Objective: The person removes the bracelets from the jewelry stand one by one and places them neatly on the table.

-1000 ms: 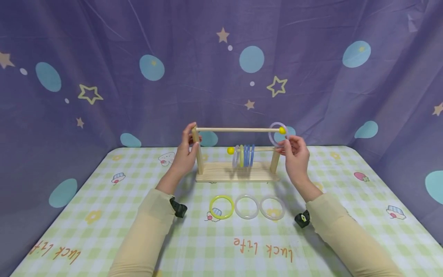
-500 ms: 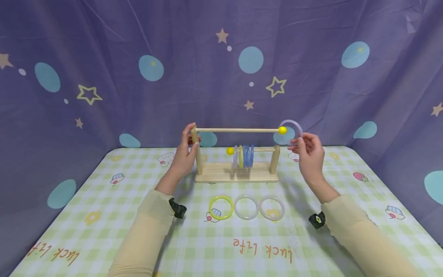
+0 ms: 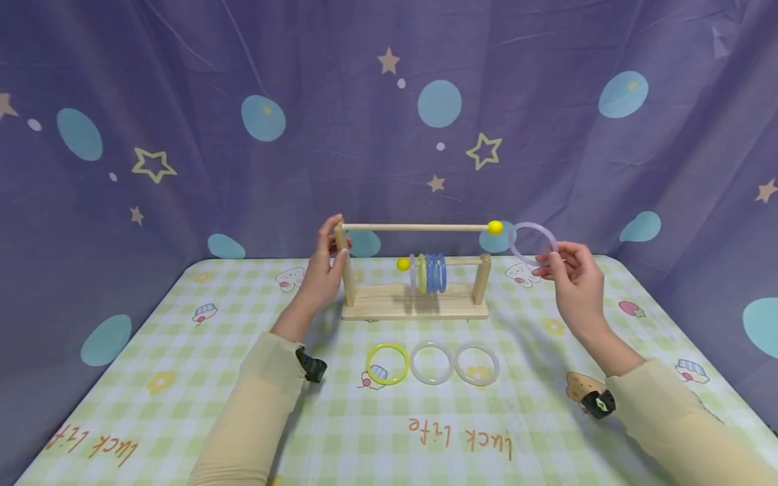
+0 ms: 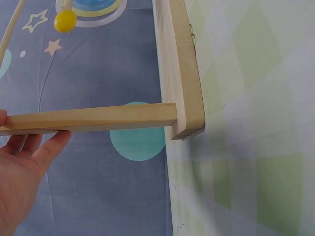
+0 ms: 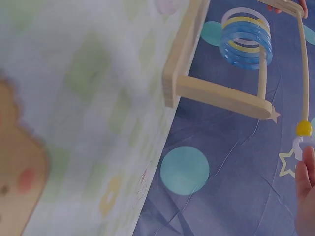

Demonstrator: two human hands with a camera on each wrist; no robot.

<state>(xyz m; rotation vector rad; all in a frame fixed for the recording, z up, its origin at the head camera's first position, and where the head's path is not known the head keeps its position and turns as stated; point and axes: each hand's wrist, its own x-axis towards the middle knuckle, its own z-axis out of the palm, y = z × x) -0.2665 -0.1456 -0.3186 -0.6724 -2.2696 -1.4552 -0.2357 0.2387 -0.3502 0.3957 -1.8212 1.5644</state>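
A wooden rack (image 3: pixel 416 310) has two horizontal dowels, each tipped with a yellow ball. My left hand (image 3: pixel 324 270) grips the top of its tall left post (image 4: pixel 98 119), thumb on one side and fingers behind. On the lower dowel hang several rings (image 3: pixel 433 273): clear, yellow and blue. Nothing hangs on the upper dowel (image 3: pixel 419 228). Right of that dowel's yellow ball (image 3: pixel 495 227), my right hand (image 3: pixel 577 283) pinches a pale purple ring (image 3: pixel 533 226) at its lower right edge. The ring is off the dowel, in the air.
In front of the rack a yellow-green ring (image 3: pixel 387 382) and two clear rings, one (image 3: pixel 432 382) in the middle and one (image 3: pixel 477 384) at right, lie in a row on the checked tablecloth (image 3: pixel 340 432). A purple curtain (image 3: pixel 304 175) hangs behind the table.
My right hand has drawn the purple ring to the right, off the end of the upper dowel and away from its ball. The left hand has stayed on the post.
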